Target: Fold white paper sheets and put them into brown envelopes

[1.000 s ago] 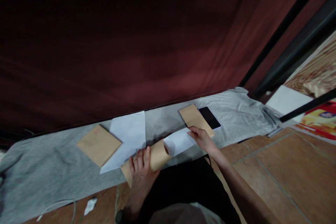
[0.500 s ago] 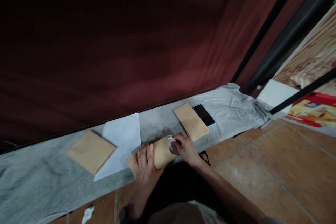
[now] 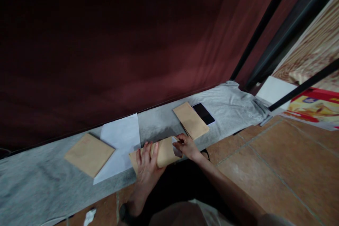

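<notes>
A brown paper envelope (image 3: 165, 152) lies at the front edge of the grey cloth, its right end bulging open. My left hand (image 3: 148, 164) holds the envelope's left part, fingers spread across the top. At the open end, my right hand (image 3: 186, 146) has its fingers closed on white paper (image 3: 176, 149) showing inside the mouth; its fingertips are partly hidden. Beneath the envelope's left side is a white sheet (image 3: 123, 141). Another brown envelope (image 3: 90, 154) overlaps that sheet on the left.
To the right, more brown envelopes (image 3: 191, 120) lie beside a dark-screened phone (image 3: 203, 113). Grey cloth (image 3: 227, 102) covers the narrow ledge along a dark red curtain (image 3: 159, 60). Black poles (image 3: 262, 28) and a red-and-yellow box (image 3: 315, 107) stand far right. Crumpled tissue (image 3: 90, 216) is on the tiled floor.
The view has shifted slightly. The envelope's mouth shows wider at the right end, with more of the white inside visible. Both hands keep their places on it.
</notes>
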Demonstrator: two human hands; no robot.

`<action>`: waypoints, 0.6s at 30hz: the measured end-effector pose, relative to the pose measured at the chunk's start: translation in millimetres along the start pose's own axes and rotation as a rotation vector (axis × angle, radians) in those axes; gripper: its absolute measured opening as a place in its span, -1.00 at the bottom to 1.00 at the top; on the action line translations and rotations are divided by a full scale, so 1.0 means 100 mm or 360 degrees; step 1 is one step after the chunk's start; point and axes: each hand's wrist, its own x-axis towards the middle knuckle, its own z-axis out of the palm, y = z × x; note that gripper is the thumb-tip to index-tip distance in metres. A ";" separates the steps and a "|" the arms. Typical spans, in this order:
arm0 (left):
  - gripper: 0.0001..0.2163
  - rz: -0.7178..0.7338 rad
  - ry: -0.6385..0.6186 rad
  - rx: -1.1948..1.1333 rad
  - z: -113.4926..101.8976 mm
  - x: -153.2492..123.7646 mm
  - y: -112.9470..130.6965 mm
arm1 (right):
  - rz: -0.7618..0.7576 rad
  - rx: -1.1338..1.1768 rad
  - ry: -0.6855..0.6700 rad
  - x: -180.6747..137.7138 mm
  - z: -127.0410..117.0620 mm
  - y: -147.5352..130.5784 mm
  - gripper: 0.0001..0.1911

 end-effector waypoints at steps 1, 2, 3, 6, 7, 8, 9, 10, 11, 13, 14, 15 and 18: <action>-0.21 0.0007 -0.0023 0.0002 -0.01 0.01 0.00 | 0.0003 0.0012 0.0000 0.00 -0.01 0.00 -0.85; -0.20 0.0015 -0.0048 0.0003 -0.01 0.02 -0.01 | 0.0006 0.0030 -0.0003 -0.01 -0.01 0.01 -0.84; -0.20 0.0026 -0.0073 0.0001 -0.01 0.03 -0.02 | 0.0017 0.0056 -0.0009 -0.01 -0.01 0.02 -0.83; -0.18 0.0051 -0.0135 -0.0019 -0.01 0.05 -0.04 | 0.0117 0.0175 -0.0051 -0.02 0.00 0.06 -0.81; -0.18 0.0052 -0.0151 -0.0035 -0.01 0.05 -0.04 | 0.0155 0.0222 -0.0057 -0.02 0.02 0.07 -0.79; -0.17 0.0045 -0.0163 -0.0057 0.00 0.06 -0.05 | 0.0185 0.0287 -0.0053 -0.02 0.03 0.08 -0.78; -0.17 0.0031 -0.0166 -0.0085 0.00 0.06 -0.05 | 0.0204 0.0366 -0.0037 -0.01 0.05 0.09 -0.76; -0.17 -0.0001 -0.0148 -0.0118 0.01 0.06 -0.05 | 0.0212 0.0446 -0.0014 0.00 0.07 0.10 -0.74; -0.18 -0.0062 -0.0102 -0.0152 0.01 0.05 -0.05 | 0.0217 0.0524 0.0014 0.01 0.09 0.11 -0.72; -0.20 -0.0265 0.0083 -0.0247 0.04 0.01 -0.05 | 0.0222 0.0647 0.0076 0.04 0.11 0.12 -0.69; -0.20 -0.0403 0.0189 -0.0323 0.07 -0.03 -0.05 | 0.0221 0.0680 0.0107 0.06 0.12 0.12 -0.69; -0.19 -0.0564 0.0285 -0.0422 0.09 -0.07 -0.04 | 0.0217 0.0699 0.0137 0.07 0.12 0.13 -0.69; -0.15 -0.1154 0.0440 -0.0906 0.19 -0.24 0.00 | 0.0206 0.0751 0.0225 0.09 0.13 0.13 -0.69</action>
